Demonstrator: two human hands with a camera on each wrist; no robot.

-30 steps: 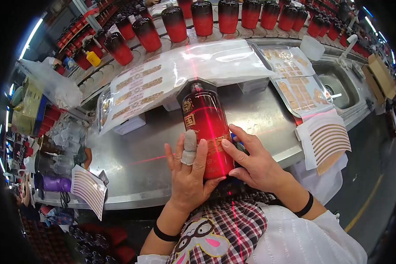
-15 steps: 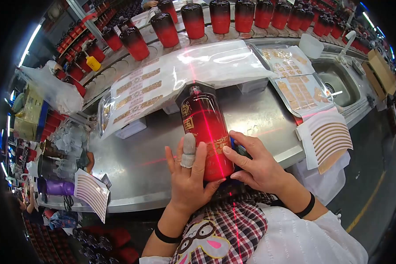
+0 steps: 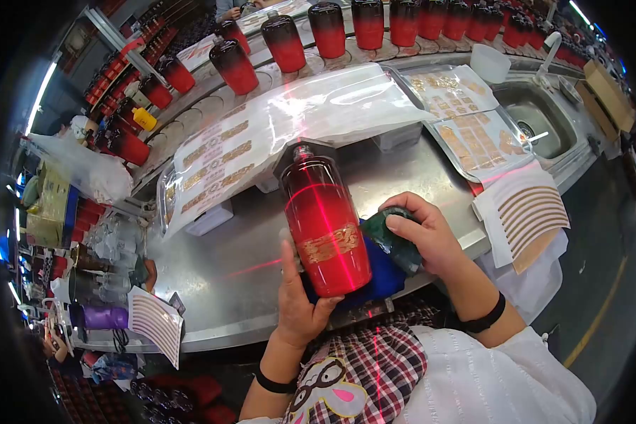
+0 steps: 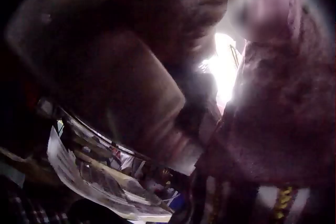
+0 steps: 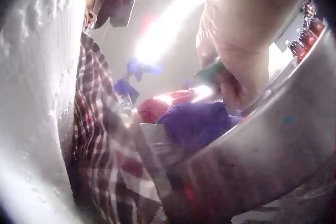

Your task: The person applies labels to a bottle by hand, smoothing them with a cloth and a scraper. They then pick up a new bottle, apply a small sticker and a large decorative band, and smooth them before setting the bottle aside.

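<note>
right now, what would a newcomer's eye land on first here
The red bottle with a gold band is held mid-table over a blue cloth, its base gripped by the left hand. Beside it the right hand holds a dark green pad; a row of bottles lines the far edge.

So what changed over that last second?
The right hand came off the red bottle and now grips a dark green object beside it. The left hand shifted from pressing flat on top to holding the bottle from its left side, baring the gold label. The bottle stays over the blue cloth; the label sheets are unmoved.
</note>
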